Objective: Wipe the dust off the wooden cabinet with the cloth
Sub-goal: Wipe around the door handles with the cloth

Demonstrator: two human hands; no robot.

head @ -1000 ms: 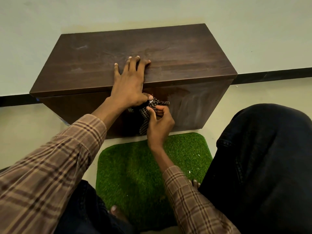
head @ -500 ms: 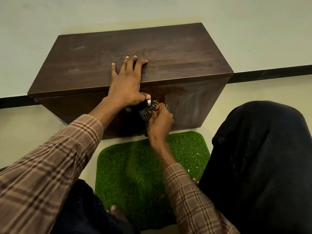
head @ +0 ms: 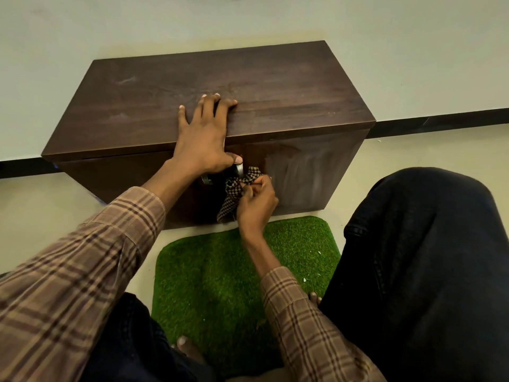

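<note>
A low dark wooden cabinet (head: 275, 89) stands on the floor against the pale wall. My left hand (head: 203, 139) lies flat over its front top edge, fingers spread on the top, thumb hanging down the front by a metal handle (head: 239, 170). My right hand (head: 256, 199) pinches a black-and-white checked cloth (head: 234, 193) against the cabinet's front, just right of the handle. The cloth's loose end hangs down toward the floor. Pale wipe streaks show on the front panel to the right.
A green artificial-grass mat (head: 220, 277) lies on the floor in front of the cabinet. My right knee in dark trousers (head: 418, 271) rises at the right. A black skirting strip (head: 440, 124) runs along the wall's foot.
My right hand with the cloth has shifted slightly down and closer to the handle on the cabinet front. My left hand stays on the top edge.
</note>
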